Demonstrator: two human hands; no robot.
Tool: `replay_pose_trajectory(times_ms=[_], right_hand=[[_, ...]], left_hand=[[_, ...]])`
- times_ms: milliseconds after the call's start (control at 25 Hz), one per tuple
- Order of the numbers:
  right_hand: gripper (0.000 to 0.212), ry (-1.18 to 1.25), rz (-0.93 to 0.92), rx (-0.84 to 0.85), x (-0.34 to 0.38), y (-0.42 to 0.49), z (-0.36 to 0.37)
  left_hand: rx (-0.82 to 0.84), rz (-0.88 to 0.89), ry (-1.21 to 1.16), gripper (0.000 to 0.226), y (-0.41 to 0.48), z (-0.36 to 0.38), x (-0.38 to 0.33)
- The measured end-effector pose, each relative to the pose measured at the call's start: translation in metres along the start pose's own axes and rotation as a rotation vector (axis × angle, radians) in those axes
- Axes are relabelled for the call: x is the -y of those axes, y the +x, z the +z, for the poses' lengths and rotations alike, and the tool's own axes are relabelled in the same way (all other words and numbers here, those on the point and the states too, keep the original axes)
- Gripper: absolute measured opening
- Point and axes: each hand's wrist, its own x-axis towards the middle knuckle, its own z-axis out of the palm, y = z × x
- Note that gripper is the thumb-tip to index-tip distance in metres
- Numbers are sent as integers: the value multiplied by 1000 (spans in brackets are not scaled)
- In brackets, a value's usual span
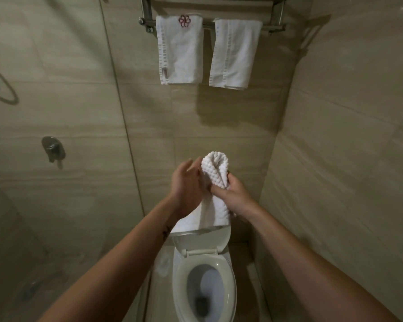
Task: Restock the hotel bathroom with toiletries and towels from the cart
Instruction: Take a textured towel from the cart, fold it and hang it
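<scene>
A white waffle-textured towel [214,173], folded over at its top, hangs in front of me above the toilet. My right hand [234,198] grips it around the middle. My left hand [186,187] lies flat against the towel's left side with straight fingers. On the metal towel rack [272,26] high on the wall hang two white towels: the left hanging towel [179,49] carries a red logo, the right hanging towel [234,54] is plain.
The toilet [205,270] stands straight below with its seat down and lid up. A glass shower partition [116,94] runs down the left, with a shower valve [52,148] behind it. A tiled wall closes in on the right.
</scene>
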Motion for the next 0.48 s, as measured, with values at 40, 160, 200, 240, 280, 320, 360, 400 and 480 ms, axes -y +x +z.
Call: replay_pose_trajectory(times_ms=[40,160,200,240,280,320,360,400,480], right_hand=[[28,-57,-35,-27,5,3,-5],[24,-191,-129,-30,23,11,-19],[22,-209,-139,-3,30,12,-24],[21,-222,-142,31,36,12,-30],[20,-230,-147,63,44,12,-37],[19,-240,-151,92,51,12,-44],[17,-244,-155,123,59,12,-52],[16,-252,-156,150,66,12,-59],[17,-299,-169,192,81,13,-75]], left_hand=[[-14,32,133,42,2,7,-6],[-194,144,669,51,15,10,-22],[-233,178,768,53,18,7,-28],[-224,203,843,57,20,3,-32],[-148,212,910,64,22,-1,-37],[-28,191,980,72,22,-1,-42],[98,143,1029,78,21,-2,-46],[192,101,1058,84,21,-1,-50],[178,81,1093,89,24,3,-57]])
